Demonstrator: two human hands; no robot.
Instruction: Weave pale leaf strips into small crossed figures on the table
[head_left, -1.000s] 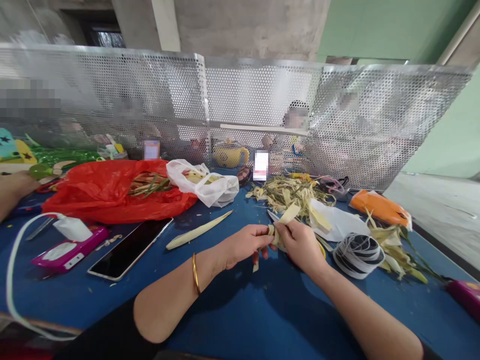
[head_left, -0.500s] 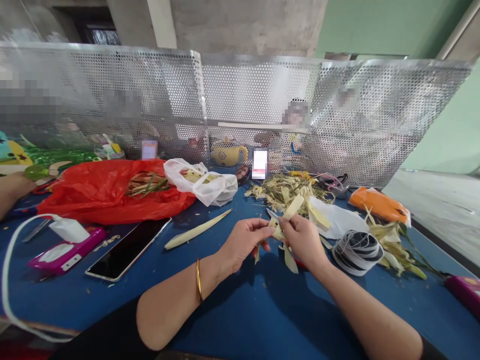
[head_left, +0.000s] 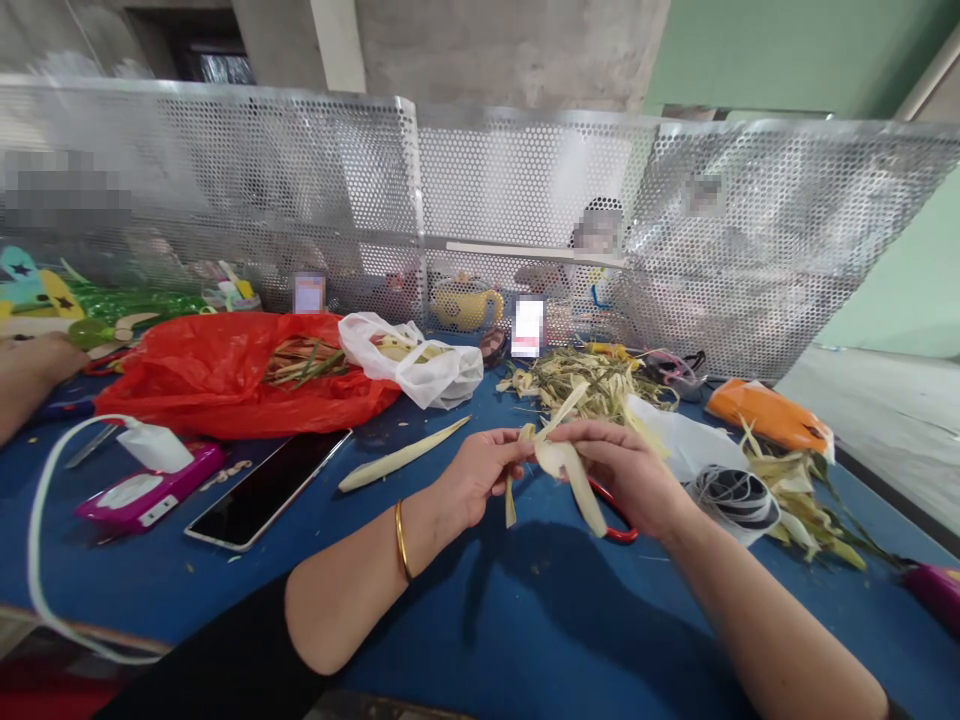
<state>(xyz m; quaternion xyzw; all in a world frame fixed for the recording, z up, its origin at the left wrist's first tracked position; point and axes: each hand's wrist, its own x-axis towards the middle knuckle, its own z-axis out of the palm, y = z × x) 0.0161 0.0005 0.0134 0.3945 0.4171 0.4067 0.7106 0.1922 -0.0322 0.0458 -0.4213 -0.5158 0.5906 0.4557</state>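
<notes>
Pale pieces of corn husk (head_left: 586,493) are held up between my hands, over the blue table. My left hand (head_left: 480,474) pinches a narrow folded piece between thumb and fingers. My right hand (head_left: 634,476) is closed on the husk from the other side, with a wide strip hanging down and another end sticking up. Below my right hand shows a red scissors handle (head_left: 621,533); whether the hand also grips the scissors I cannot tell. A long husk piece (head_left: 405,455) lies on the table to the left of my hands.
A phone (head_left: 266,490), a purple power strip (head_left: 150,487) with a white cable, and a red bag (head_left: 225,375) are at left. A white bag (head_left: 439,375), a heap of dry husk (head_left: 592,380), a ribbon roll (head_left: 735,500) and an orange packet (head_left: 772,412) sit farther off. Another person's hand (head_left: 45,365) is far left.
My hands have turned the husk, and its wide strip now hangs in front of my right fingers. More of the red scissors handle shows. The whole view has shifted slightly.
</notes>
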